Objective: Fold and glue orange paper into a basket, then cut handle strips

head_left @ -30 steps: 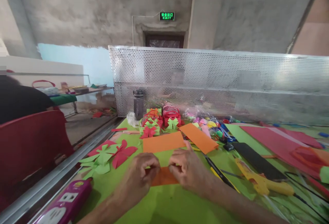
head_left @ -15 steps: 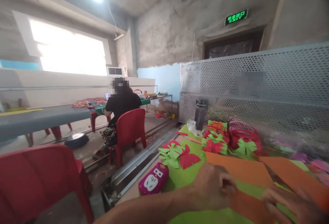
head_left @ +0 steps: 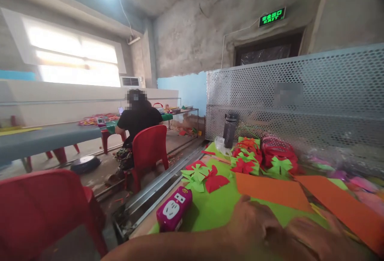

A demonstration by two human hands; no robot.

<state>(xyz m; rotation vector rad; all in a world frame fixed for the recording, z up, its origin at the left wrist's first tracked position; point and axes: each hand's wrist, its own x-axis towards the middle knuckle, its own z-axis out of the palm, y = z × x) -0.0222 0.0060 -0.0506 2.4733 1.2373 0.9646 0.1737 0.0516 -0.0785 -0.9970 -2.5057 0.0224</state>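
Note:
My left hand [head_left: 253, 221] is low over the green sheet [head_left: 210, 211], its fingers curled inward. A piece of orange paper showed at its fingertips a moment earlier; the hands now cover it. My right hand [head_left: 315, 233] has come up close beside the left one, blurred, with its fingers partly hidden. Beyond the hands lie a flat orange sheet [head_left: 270, 191] and a second orange sheet [head_left: 342, 209] on the right. A red paper cutout [head_left: 216, 179] rests beside a light green paper cutout [head_left: 196, 175] to the left of the orange sheets.
A purple power socket block [head_left: 174, 209] sits at the table's left edge. Behind are a dark bottle [head_left: 230, 131], a red basket [head_left: 279, 155] and a perforated metal panel [head_left: 255, 93]. A person [head_left: 138, 121] sits on a red chair [head_left: 151, 145] at another table.
My right hand has moved left, up against my left hand, and the orange paper between them has gone out of sight. The camera view has shifted slightly.

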